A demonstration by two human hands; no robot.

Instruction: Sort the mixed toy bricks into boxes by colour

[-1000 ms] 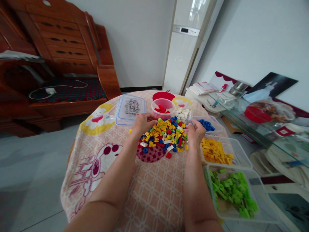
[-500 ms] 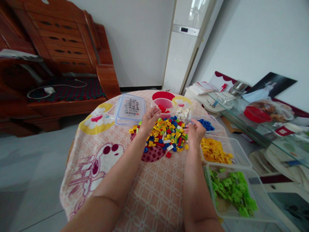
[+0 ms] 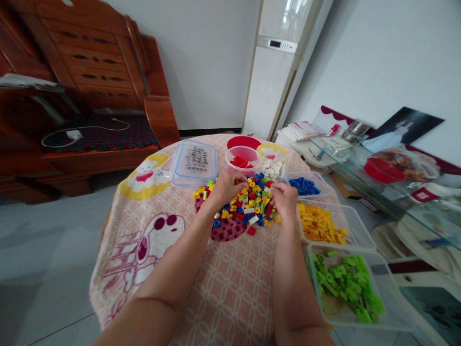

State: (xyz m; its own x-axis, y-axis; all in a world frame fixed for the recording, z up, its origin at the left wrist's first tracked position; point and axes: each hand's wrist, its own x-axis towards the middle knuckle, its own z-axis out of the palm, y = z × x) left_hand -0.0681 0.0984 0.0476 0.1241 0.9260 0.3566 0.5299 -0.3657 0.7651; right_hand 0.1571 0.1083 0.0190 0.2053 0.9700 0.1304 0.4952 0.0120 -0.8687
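A mixed pile of toy building bricks (image 3: 248, 209) in yellow, blue, red, white and green lies mid-table. My left hand (image 3: 228, 186) is over its far left part, fingers bent down and closed towards the thumb. At the pile's right edge, my right hand (image 3: 285, 196) has its fingertips pinched together. Whatever either hand grips is too small to make out. Behind the pile stands a round clear tub (image 3: 243, 150) holding red bricks. White bricks (image 3: 272, 168), blue bricks (image 3: 304, 186), yellow bricks (image 3: 320, 226) and green bricks (image 3: 349, 286) fill separate clear boxes along the right.
A blue-rimmed lidded box (image 3: 195, 163) rests at the table's back left, and a red round lid (image 3: 244, 142) lies behind the tub. Patterned cloth (image 3: 230, 288) covers the table. Right of it stands a glass shelf (image 3: 392, 194); a wooden bench (image 3: 97, 96) is at the left.
My left hand has come down from beside the red-brick tub to the pile, its fingers closing. My right hand has moved left from near the blue bricks to the pile's edge.
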